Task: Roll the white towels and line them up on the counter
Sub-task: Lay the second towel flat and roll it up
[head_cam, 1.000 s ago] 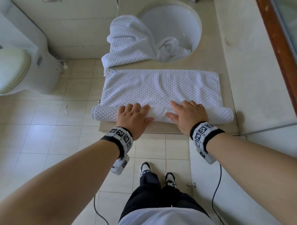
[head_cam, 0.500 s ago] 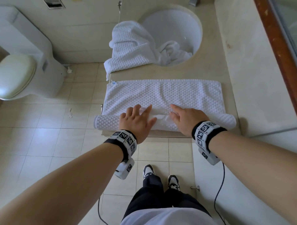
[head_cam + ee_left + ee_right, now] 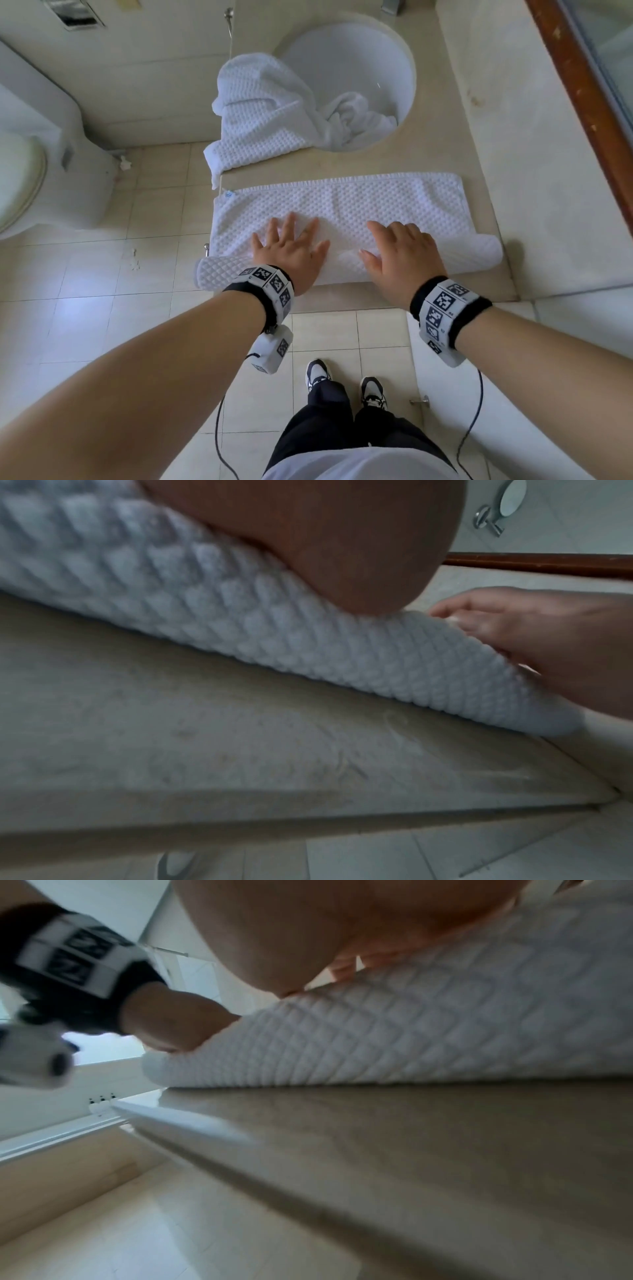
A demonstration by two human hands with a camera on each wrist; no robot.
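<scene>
Both hands, left [image 3: 287, 248] and right [image 3: 399, 251], lie flat with fingers spread on the towel [image 3: 342, 209] before the sink [image 3: 346, 78] (roll half formed); press evenly so both ends advance together.

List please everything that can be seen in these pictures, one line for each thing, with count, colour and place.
half-rolled towel: 1, white, flat on the counter, rolled part at the near edge
crumpled towel: 1, white, draped from the sink over the counter's left edge
counter: 1, beige stone, centre and right
sink: 1, white, round, set in the counter at the far end
toilet: 1, white, on the left
floor: beige tiles, left and below
wooden frame: 1, brown, at the right edge
shoes: 2, black and white, on the floor
wrist bands: 2, black and white, one on each wrist
left hand: 1, fingers spread flat on the roll
right hand: 1, flat on the roll
</scene>
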